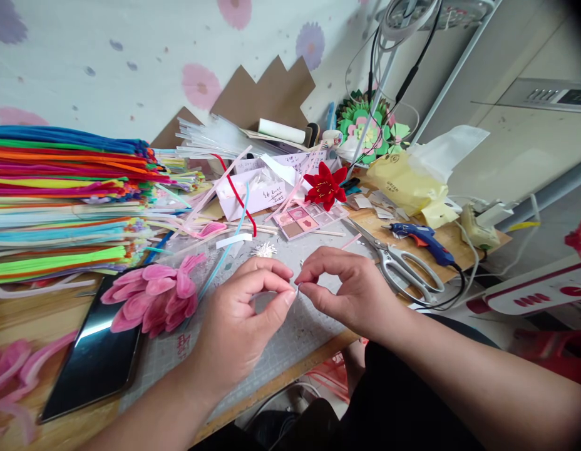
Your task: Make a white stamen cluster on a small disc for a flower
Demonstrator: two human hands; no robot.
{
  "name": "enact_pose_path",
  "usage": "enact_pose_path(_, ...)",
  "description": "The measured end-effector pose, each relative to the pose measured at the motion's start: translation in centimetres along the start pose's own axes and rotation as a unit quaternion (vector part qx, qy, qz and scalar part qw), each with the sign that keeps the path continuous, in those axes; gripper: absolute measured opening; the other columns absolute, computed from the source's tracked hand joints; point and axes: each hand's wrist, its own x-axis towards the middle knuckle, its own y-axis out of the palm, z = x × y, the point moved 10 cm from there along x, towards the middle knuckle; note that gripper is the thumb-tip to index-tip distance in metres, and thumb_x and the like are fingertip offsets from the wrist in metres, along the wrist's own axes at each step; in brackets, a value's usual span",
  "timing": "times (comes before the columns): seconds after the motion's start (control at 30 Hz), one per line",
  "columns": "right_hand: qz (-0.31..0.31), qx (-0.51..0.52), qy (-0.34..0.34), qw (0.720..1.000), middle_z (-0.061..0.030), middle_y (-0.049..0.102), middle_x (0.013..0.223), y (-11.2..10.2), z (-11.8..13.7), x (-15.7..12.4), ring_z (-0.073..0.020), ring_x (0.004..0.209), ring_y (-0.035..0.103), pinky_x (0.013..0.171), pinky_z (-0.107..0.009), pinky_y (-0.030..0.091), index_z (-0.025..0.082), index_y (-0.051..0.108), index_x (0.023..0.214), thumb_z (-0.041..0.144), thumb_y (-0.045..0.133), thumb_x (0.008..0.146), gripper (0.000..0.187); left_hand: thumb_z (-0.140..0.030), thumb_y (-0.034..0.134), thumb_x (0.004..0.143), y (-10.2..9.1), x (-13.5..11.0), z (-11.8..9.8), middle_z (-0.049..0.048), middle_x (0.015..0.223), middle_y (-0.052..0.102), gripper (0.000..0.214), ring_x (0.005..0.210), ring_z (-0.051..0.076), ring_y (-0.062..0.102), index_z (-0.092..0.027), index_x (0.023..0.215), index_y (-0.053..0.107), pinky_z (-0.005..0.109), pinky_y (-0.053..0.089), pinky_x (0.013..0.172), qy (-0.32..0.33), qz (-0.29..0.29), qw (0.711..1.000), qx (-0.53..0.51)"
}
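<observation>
Above the grey cutting mat (272,351), my left hand (253,313) and my right hand (347,291) meet almost fingertip to fingertip. Each is closed in a pinch of thumb and forefinger. A thin pale bit shows between the fingertips, too small to name. Just behind my left hand is a tuft of white stamens (263,250), its lower part hidden by the fingers. A pink flower of fuzzy petals (154,291) lies to the left, partly over a dark tablet (96,351). Scissors (403,269) rest beyond my right hand.
Bundles of coloured pipe cleaners (60,181) fill the left side. Behind the mat are a red flower (325,186), a makeup palette (300,222) and loose strips. A blue glue gun (424,241), its cord trailing, and a yellow tissue pack (407,185) stand at the right.
</observation>
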Motion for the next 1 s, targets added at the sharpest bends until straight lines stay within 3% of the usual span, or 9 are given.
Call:
enact_pose_path(0.2,0.009,0.021,0.003,1.000,-0.0052,0.068,0.076,0.0,-0.1,0.0,-0.0135,0.071,0.062,0.069,-0.026,0.049,0.012,0.069,0.077,0.013,0.065,0.080,0.005,-0.017,0.063,0.084,-0.2,-0.2,1.0,-0.0009,0.095,0.064,0.012,0.092,0.014,0.060,-0.023,0.074,0.066,0.025,0.045,0.082,-0.030,-0.008,0.999,-0.040)
enact_pose_path(0.43,0.061,0.146,0.051,0.986,-0.0041,0.067,0.084,0.4,-1.3,0.0,-0.0142,0.078,0.062,0.073,-0.027,0.048,0.017,0.073,0.088,0.021,0.065,0.085,0.010,-0.025,0.064,0.085,0.0,-0.4,3.6,-0.0028,0.090,0.067,0.009,0.091,0.015,0.059,-0.025,0.077,0.068,0.026,0.043,0.080,-0.124,-0.014,0.981,-0.147)
enact_pose_path(0.73,0.044,0.186,0.080,0.978,-0.0025,0.066,0.081,0.7,-2.2,0.0,-0.0138,0.075,0.061,0.069,-0.028,0.048,0.018,0.070,0.084,0.025,0.070,0.081,0.008,-0.025,0.063,0.086,0.3,-0.3,3.4,-0.0016,0.088,0.066,0.009,0.088,0.016,0.059,-0.024,0.078,0.068,0.030,0.044,0.081,-0.114,0.004,0.983,-0.143)
enact_pose_path(1.0,0.018,0.114,0.044,0.992,0.0000,0.064,0.072,0.4,-1.6,0.0,-0.0126,0.068,0.058,0.066,-0.027,0.047,0.018,0.064,0.076,0.026,0.070,0.081,0.012,-0.022,0.062,0.086,0.5,-0.4,2.4,-0.0012,0.088,0.068,0.010,0.087,0.015,0.061,-0.024,0.077,0.067,0.027,0.045,0.078,-0.095,0.020,0.989,-0.116)
